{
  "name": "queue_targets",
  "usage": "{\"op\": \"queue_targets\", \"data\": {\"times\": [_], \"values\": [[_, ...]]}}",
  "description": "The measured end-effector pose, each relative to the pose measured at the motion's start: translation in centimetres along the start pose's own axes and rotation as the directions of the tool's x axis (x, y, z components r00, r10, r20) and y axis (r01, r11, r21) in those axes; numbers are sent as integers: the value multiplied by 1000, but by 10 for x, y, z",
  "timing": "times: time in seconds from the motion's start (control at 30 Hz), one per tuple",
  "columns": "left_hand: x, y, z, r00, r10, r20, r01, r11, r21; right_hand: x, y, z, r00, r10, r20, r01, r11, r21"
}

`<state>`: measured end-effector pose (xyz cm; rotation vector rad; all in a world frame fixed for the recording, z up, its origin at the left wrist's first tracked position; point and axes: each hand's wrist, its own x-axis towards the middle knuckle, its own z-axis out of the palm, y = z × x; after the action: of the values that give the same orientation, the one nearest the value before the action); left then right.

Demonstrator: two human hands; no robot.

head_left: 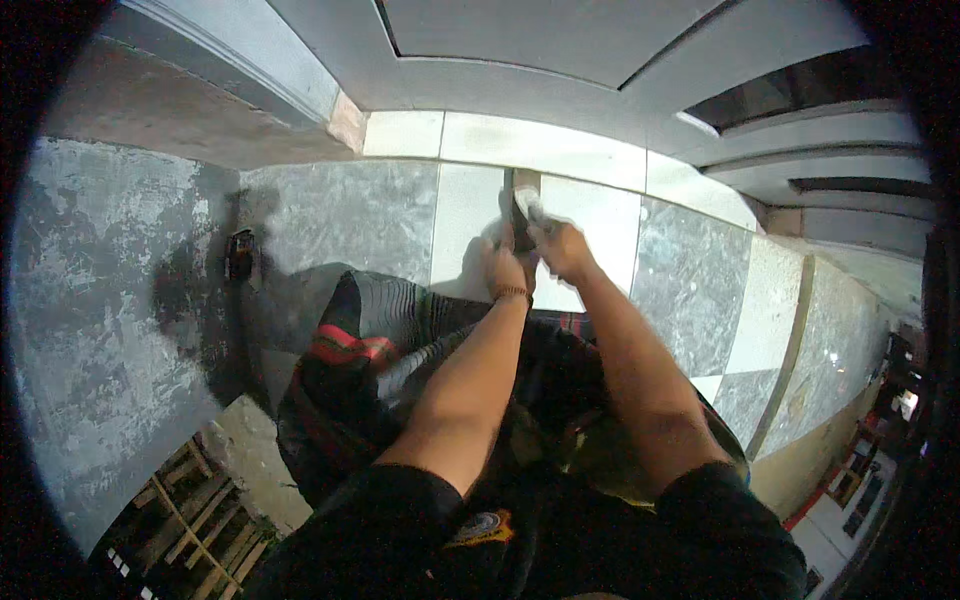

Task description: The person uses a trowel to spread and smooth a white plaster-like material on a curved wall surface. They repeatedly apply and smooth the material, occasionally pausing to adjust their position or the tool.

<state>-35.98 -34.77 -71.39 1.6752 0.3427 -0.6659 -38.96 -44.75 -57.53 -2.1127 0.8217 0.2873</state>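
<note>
My left hand (506, 268), with a bracelet at the wrist, is closed round the lower part of a narrow dark-brown bar (524, 180). The bar points away from me, above the white floor tiles. My right hand (562, 252), somewhat blurred, is closed on a small whitish piece (528, 203). That piece lies against the bar's face, beyond my left fingers. Its exact kind is too blurred to make out. Both hands are close together over my lap, where dark cloth with red bands (345, 345) is spread.
Grey and white tiles (690, 290) cover the floor around me. A grey panelled door (520, 40) stands just ahead, above a white tiled sill (540, 140). A patchy grey wall (110, 300) is at the left, with a small dark object (241, 255) near its foot. Wooden slats (195, 510) lie at lower left.
</note>
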Motion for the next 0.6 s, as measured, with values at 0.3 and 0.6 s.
{"op": "queue_targets", "data": {"times": [0.3, 0.6], "values": [[2, -6, 0, 998, 31, -48, -24, 990, 140, -3, 3, 4, 1000, -5, 1, 5, 992, -129], [14, -9, 8, 992, -93, -89, 102, 990, 96, 2, 15, 12, 997, -71, 33, 76, 980, -186]]}}
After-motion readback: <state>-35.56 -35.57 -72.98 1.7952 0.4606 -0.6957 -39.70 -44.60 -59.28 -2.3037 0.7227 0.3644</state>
